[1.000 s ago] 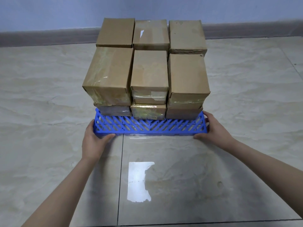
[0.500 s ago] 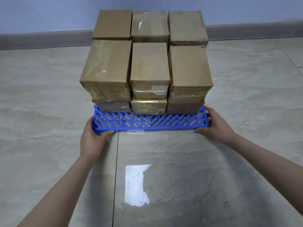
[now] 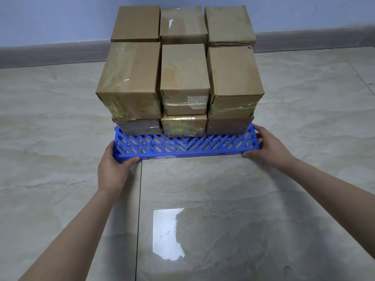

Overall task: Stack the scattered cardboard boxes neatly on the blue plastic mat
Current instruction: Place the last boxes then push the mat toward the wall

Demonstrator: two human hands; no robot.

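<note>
1. Plainly, the mat (image 3: 186, 146), a blue plastic lattice, lies on the floor (image 3: 50, 138) toward its far edge, where a grey skirting (image 3: 50, 55) meets the wall (image 3: 60, 21).
2. The boxes (image 3: 183, 69) cover the whole mat except a bare strip of lattice along its near edge.
3. Six boxes show on the top layer, in two rows of three. One row runs along the mat's far edge and one sits nearer, and neighbours touch or nearly touch.
4. Under the nearer row, three lower boxes show only their front faces. The lower left box (image 3: 139, 126) is wrapped in clear tape, the lower middle box (image 3: 183, 125) is glossy and yellowish, and the lower right box (image 3: 227, 125) is plain brown.
5. Whatever lies beneath the far row is hidden.
6. The top near-left box (image 3: 129, 78) is the widest and juts out past the lower left box toward the mat's left end.
7. The left hand (image 3: 112, 169) grips the mat's near left corner, thumb laid along the near edge and fingers wrapped round the left end.
8. The right hand (image 3: 269, 146) grips the near right corner, thumb at the near edge and fingers curled up against the right end.
9. Whether the mat is raised off the floor cannot be told.
10. Nearer the person, a bright patch (image 3: 168, 234) of reflected light lies on the floor, just beside a tile joint (image 3: 139, 220) that runs toward the mat's near edge.
</note>
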